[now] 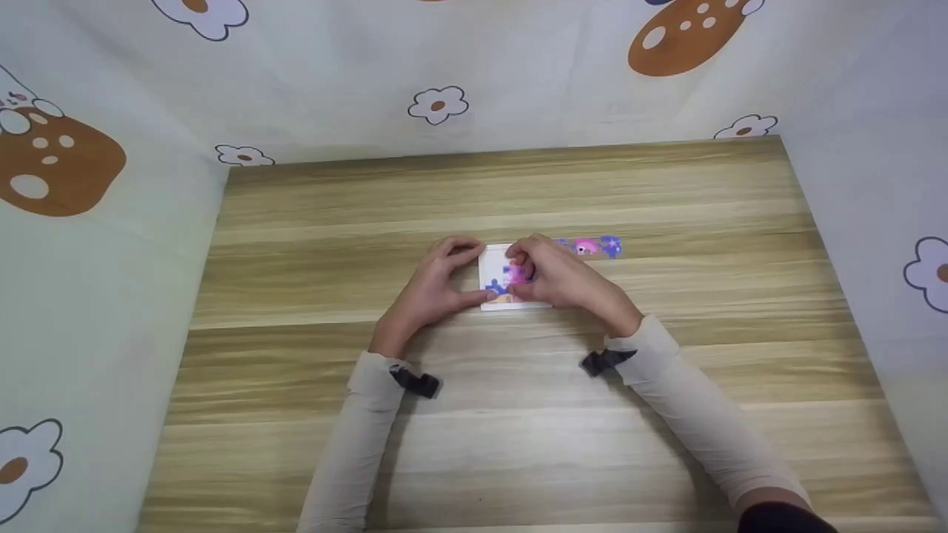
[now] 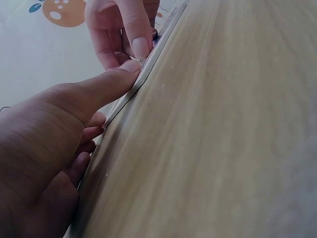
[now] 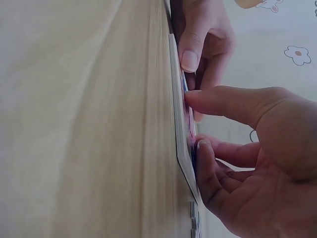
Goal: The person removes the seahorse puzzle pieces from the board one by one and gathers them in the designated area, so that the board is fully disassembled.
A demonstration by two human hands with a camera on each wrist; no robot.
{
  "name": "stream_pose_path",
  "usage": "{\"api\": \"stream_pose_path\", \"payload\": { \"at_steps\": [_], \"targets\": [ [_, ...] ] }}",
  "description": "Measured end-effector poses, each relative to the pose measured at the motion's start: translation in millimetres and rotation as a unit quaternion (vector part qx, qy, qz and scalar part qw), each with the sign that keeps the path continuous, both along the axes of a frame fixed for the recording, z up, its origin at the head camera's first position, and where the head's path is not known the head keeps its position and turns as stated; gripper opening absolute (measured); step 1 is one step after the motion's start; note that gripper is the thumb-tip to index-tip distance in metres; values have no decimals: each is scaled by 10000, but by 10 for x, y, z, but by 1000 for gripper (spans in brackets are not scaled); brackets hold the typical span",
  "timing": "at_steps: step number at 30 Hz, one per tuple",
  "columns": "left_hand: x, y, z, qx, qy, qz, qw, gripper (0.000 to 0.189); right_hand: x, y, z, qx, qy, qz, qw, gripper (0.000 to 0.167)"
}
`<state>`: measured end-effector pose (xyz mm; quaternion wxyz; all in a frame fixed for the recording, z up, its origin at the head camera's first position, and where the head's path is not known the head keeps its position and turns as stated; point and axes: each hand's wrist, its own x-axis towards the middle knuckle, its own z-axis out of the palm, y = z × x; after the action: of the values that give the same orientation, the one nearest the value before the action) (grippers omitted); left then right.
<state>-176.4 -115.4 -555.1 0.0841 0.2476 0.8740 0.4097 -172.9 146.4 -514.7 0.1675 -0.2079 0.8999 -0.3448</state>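
A white puzzle tray (image 1: pixel 495 259) lies on the table, with blue, pink and yellowish jigsaw pieces (image 1: pixel 495 286) along its lower and right parts. My left hand (image 1: pixel 429 289) grips the tray at its left side, the thumb over the lower left corner and the fingertips at the upper left one. Bent over the tray from the right, my right hand (image 1: pixel 559 274) has thumb and fingertips around a pink puzzle piece (image 1: pixel 513 273), partly hidden by the fingers. In the right wrist view its thumb and fingers (image 3: pixel 210 173) touch the tray's picture side.
Several loose puzzle pieces (image 1: pixel 592 246) lie in a row just right of the tray, partly behind my right hand. The wood-grain table (image 1: pixel 489 414) is bounded by patterned cloth walls (image 1: pixel 333 81) at the back and both sides.
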Motion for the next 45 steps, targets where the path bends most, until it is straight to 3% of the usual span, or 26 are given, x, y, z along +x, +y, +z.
{"api": "stream_pose_path", "payload": {
  "at_steps": [17, 24, 38, 45],
  "targets": [
    [10, -1, 3, -70, -40, 31, 10000, 85, 27, 12, 16, -71, 91, -2, 9999, 49],
    [-4, 5, -4, -55, 93, 14, 9999, 84, 5, 15, 12, -163, 319, 136, 9993, 46],
    [6, 7, -7, -52, 75, 34, 10000, 84, -3, 27, 11, -315, 260, 155, 9990, 42],
    [6, 2, -3, -96, 63, 36, 9999, 84, -8, 45, 29, -492, -51, 110, 9987, 42]
  ]
}}
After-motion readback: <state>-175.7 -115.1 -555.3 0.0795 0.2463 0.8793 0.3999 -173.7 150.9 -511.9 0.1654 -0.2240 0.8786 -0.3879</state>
